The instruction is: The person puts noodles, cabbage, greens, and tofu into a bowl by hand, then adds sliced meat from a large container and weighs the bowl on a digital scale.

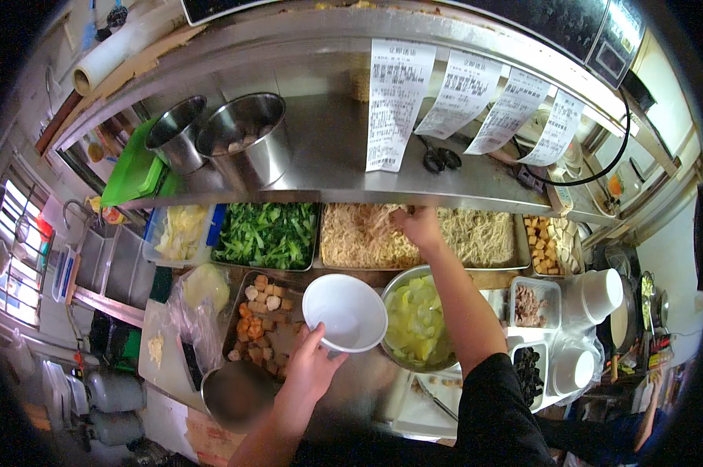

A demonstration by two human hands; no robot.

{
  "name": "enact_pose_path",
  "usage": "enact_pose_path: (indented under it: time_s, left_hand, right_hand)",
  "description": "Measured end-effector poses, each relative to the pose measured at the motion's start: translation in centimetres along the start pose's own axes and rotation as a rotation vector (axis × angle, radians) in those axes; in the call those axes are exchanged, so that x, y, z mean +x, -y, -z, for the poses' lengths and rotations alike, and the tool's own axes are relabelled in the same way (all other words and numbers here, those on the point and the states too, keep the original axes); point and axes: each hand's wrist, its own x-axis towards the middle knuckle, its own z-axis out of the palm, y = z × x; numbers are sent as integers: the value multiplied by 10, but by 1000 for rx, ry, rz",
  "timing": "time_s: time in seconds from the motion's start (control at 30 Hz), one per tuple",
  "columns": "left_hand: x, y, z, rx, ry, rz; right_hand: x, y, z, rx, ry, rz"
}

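My left hand (316,362) holds an empty white bowl (345,313) by its rim and side, tilted so its inside shows. My right hand (420,226) reaches forward over a long metal tray of noodles (363,239), its fingers in the pale strands near the tray's back edge; some strands lie at the fingertips. Under my right forearm stands a metal bowl of sliced light-green vegetable (417,318). Left of the white bowl, a metal tray holds tofu-like cubes and orange pieces (255,321). Chopped leafy greens (267,233) fill the tray left of the noodles.
Above the trays runs a steel shelf (328,140) with metal pots (246,140), black-handled scissors (441,159) and hanging printed slips (398,105). At right stand stacked white bowls (599,295), a meat container (529,306) and dark fungus (528,373). A cutting board (162,362) lies left. Another person's arm (649,403) shows lower right.
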Motion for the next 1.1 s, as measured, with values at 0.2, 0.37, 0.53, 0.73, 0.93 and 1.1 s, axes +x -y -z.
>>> enact_pose_path:
  time_s: [0.2, 0.37, 0.53, 0.73, 0.93, 1.1]
  left_hand:
    - [12, 9, -2, 24, -163, -30]
    - [23, 12, -9, -5, -177, -25]
    - [34, 13, 0, -34, -137, -20]
    - [35, 18, 12, -82, -110, -70]
    - [26, 32, 50, -263, 129, -184]
    - [17, 25, 50, -271, 171, -250]
  right_hand:
    - [-6, 54, -3, 190, 151, -322]
    - [-15, 72, 7, 70, 328, -472]
    - [-40, 131, -2, 346, 353, -557]
    - [-86, 150, -14, 0, 753, -354]
    - [-106, 170, -19, 127, 738, -567]
    - [-91, 222, -16, 242, 646, -411]
